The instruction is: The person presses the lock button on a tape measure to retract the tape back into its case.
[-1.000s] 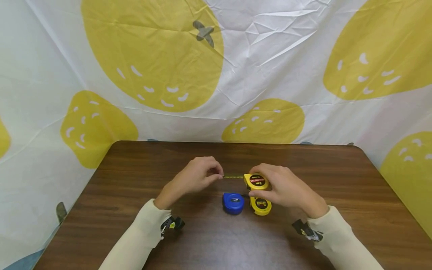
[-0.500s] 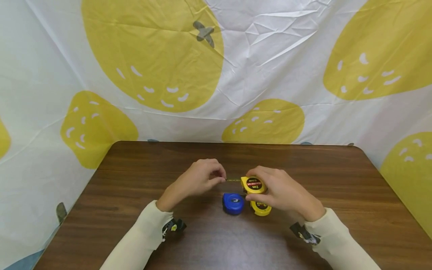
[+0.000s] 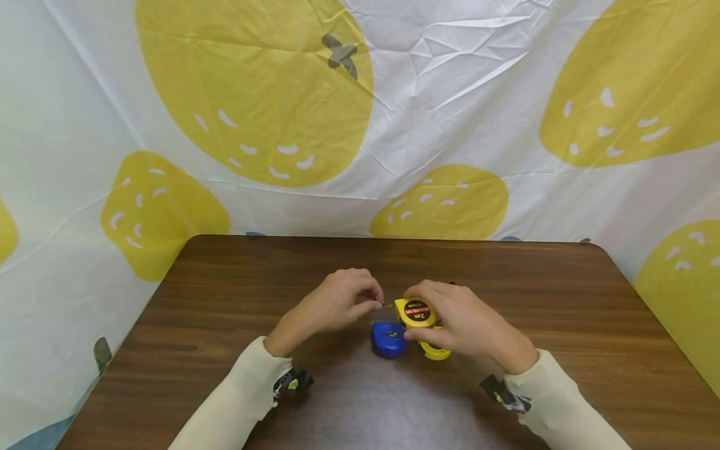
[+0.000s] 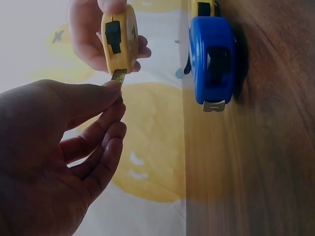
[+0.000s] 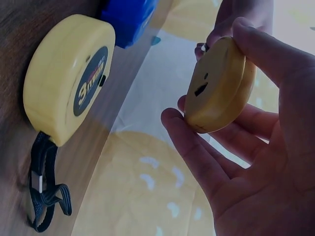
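Observation:
My right hand (image 3: 467, 317) grips a yellow tape measure (image 3: 415, 312) marked 2m, held above the table with thumb and fingers on opposite sides of the case. Between thumb and forefinger, my left hand (image 3: 345, 300) pinches the end of its blade (image 4: 118, 76), of which only a short length shows outside the case. Below them a blue tape measure (image 3: 389, 339) stands on the table, its metal hook (image 4: 214, 106) visible in the left wrist view. Beside it is a second yellow tape measure (image 5: 69, 78) marked 3, partly covered by my right hand in the head view.
The dark wooden table (image 3: 270, 256) has rounded far corners. A white cloth (image 3: 450, 94) with large yellow fruit prints hangs behind it and at both sides. A black wrist strap (image 5: 44, 182) trails from the second yellow tape measure.
The held yellow tape measure has moved left and slightly nearer, and my left hand a little right. The exposed blade between them has grown much shorter. The blue tape measure has stayed put.

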A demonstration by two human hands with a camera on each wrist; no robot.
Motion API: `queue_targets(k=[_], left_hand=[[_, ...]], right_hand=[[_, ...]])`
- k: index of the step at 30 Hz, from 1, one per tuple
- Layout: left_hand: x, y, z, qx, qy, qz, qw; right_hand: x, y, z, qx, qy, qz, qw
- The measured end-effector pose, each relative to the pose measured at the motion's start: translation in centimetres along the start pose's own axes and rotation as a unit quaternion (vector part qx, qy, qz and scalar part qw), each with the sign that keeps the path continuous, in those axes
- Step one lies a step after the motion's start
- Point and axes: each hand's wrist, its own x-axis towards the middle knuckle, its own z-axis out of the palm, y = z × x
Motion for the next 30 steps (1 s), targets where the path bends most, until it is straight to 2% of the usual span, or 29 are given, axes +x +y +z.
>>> queue_targets(k=[15,22,30], left_hand=[[0.03,0.32,0.54,-0.003,0.009,0.022,0.9997],[0.05,0.32,0.71,0.002,0.015,0.022,0.9996],[0.15,0.28,0.75,-0.003,0.010,0.007,0.9999]], right_hand=[[0.26,-0.39,0.94,0.003,0.025,-0.048,0.999],[0.29,-0.44,0.98,0.011,0.022,-0.045,0.999],[0.33,-0.41,0.91,0.009,0.025,-0.048,0.998]])
